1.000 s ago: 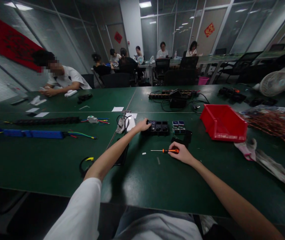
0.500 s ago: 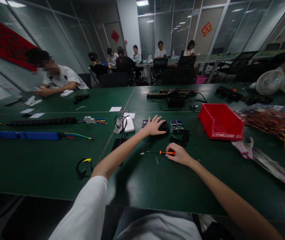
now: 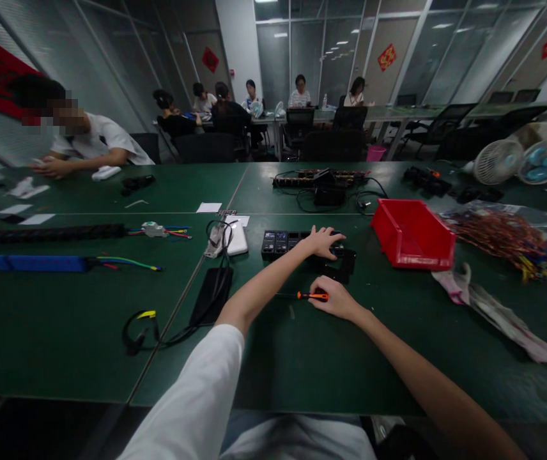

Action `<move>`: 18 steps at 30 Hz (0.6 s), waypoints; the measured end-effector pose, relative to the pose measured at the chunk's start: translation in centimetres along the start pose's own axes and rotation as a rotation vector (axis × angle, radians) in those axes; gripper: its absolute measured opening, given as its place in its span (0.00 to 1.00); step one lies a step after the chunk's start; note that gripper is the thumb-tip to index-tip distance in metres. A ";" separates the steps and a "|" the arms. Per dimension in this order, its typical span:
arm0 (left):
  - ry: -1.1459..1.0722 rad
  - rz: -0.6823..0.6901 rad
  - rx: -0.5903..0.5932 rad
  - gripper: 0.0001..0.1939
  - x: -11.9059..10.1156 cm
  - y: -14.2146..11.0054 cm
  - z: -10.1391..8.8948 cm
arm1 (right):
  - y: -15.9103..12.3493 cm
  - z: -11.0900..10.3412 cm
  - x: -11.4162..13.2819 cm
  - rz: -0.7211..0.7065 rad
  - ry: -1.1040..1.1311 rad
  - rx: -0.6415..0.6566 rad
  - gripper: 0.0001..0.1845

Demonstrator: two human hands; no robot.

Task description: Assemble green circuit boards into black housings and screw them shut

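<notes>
My right hand point(image 3: 333, 298) is wrapped round the black-and-orange handle of a screwdriver point(image 3: 312, 296), whose thin shaft points left, low over the table. My left hand point(image 3: 322, 243) is spread out over the right part of a row of black modules point(image 3: 276, 243) with small dark windows. Its fingers cover that end of the row, and I cannot tell how firmly they touch it. Flat black pieces point(image 3: 347, 263) lie just in front of the left fingers, beyond my right hand.
A red bin point(image 3: 412, 233) stands to the right, near bundled copper-coloured wires point(image 3: 503, 236) and a glove point(image 3: 498, 313). Left of the modules lie a white box point(image 3: 236, 239), a black phone-like slab point(image 3: 211, 297) and cables. A person point(image 3: 96, 140) sits across the table.
My left hand has moved right, off the left part of the black modules and over the boards beside them. The right hand keeps the screwdriver. The view has turned slightly right.
</notes>
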State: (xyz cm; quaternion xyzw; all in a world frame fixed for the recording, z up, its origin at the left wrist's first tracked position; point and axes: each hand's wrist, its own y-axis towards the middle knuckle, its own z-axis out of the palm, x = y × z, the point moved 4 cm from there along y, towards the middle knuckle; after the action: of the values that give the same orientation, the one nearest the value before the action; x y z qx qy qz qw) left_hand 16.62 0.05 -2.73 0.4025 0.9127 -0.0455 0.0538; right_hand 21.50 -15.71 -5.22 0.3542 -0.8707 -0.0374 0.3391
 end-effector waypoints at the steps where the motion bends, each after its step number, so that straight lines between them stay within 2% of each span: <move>1: 0.005 0.003 -0.015 0.42 0.1 0.0 -0.1 | 0.0 0.0 0.0 0.001 -0.001 0.004 0.06; 6: 0.038 0.040 -0.076 0.40 0.8 -0.7 -0.3 | 0.0 -0.1 0.1 0.009 0.002 0.013 0.06; 13: 0.053 0.043 -0.042 0.41 1.5 -2.2 -0.5 | 0.0 0.0 -0.1 0.006 0.002 0.004 0.07; 15: 0.048 0.035 -0.035 0.43 1.5 -2.5 -0.6 | 0.0 0.1 -0.2 0.013 0.001 0.003 0.07; 18: 0.031 0.000 -0.020 0.51 1.7 -3.0 -0.6 | 0.0 0.1 -0.2 0.016 -0.002 0.000 0.06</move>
State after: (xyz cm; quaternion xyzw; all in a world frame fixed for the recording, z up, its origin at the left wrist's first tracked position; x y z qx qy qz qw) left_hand 13.24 -0.60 -2.21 0.4026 0.9138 -0.0301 0.0435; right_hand 21.54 -15.55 -5.44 0.3473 -0.8737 -0.0350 0.3387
